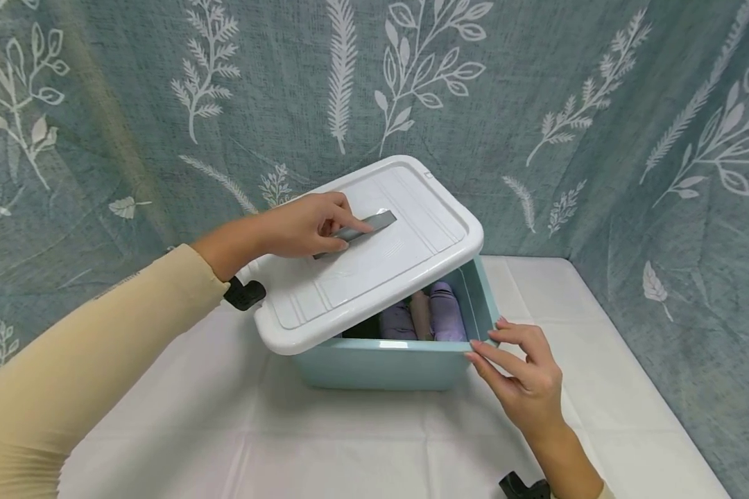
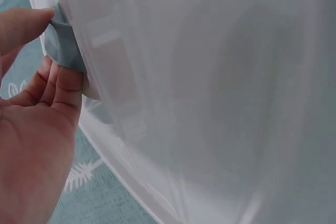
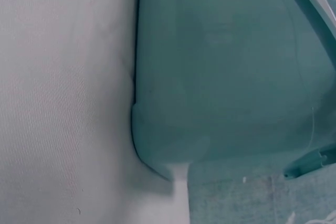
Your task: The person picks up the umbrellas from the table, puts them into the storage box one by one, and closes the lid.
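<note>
A white lid (image 1: 412, 242) lies askew and tilted over a light blue storage box (image 1: 381, 367). My left hand (image 1: 308, 223) grips the grey handle (image 1: 383, 220) on top of the lid; in the left wrist view, thumb and fingers curl around that handle (image 2: 65, 45). At the box's front right corner, my right hand (image 1: 527, 378) pinches the rim with thumb and fingertips. Through the uncovered front right part, rolled purple cloth (image 1: 447, 312) and a tan roll (image 1: 421, 315) show inside. The lid hides the rest of the contents. The right wrist view shows the box's side wall (image 3: 236, 66).
The box stands on a table with a white cover (image 1: 324, 443). Behind and to the right hangs a grey-green curtain (image 1: 287, 83) with white leaf patterns, close to the table's back edge. Black wrist straps (image 1: 245, 294) show at both wrists.
</note>
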Motion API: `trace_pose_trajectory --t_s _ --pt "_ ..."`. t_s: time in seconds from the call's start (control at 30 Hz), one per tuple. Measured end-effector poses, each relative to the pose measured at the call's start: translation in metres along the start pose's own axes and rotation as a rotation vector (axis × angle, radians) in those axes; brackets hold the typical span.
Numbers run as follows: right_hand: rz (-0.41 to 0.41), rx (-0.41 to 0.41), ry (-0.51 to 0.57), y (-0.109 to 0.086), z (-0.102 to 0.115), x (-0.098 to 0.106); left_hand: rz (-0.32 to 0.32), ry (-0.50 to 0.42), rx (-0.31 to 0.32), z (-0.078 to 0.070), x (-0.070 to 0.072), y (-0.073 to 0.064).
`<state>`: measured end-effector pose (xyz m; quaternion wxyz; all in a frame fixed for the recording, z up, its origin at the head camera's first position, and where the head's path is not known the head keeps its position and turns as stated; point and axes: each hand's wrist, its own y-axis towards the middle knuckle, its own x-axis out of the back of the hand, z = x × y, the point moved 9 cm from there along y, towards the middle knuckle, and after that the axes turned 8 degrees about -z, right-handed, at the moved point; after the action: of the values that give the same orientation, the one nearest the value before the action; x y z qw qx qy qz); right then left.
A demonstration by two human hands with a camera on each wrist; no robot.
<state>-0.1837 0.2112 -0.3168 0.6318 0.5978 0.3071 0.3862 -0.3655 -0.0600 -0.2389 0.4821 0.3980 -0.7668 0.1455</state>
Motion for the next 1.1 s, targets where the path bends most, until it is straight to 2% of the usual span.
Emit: trace_pose_trajectory --t_s 0.23,0.47,0.87,1.1 --pt "0.019 0.003 -0.015 0.0 -0.001 0.0 0.07 0.022 -0.074 -0.009 -0.012 0.007" --pt "-0.016 0.014 -0.032 0.0 0.002 0.002 0.156 0.042 -0.142 -0.017 -0.029 0.015" --pt "-0.067 0.05 -0.056 0.002 0.008 0.004 0.209 0.102 -0.176 -0.026 -0.043 0.022" --pt "-0.143 0.078 -0.1 0.006 0.015 0.008 0.211 0.102 -0.168 -0.029 -0.047 0.023"
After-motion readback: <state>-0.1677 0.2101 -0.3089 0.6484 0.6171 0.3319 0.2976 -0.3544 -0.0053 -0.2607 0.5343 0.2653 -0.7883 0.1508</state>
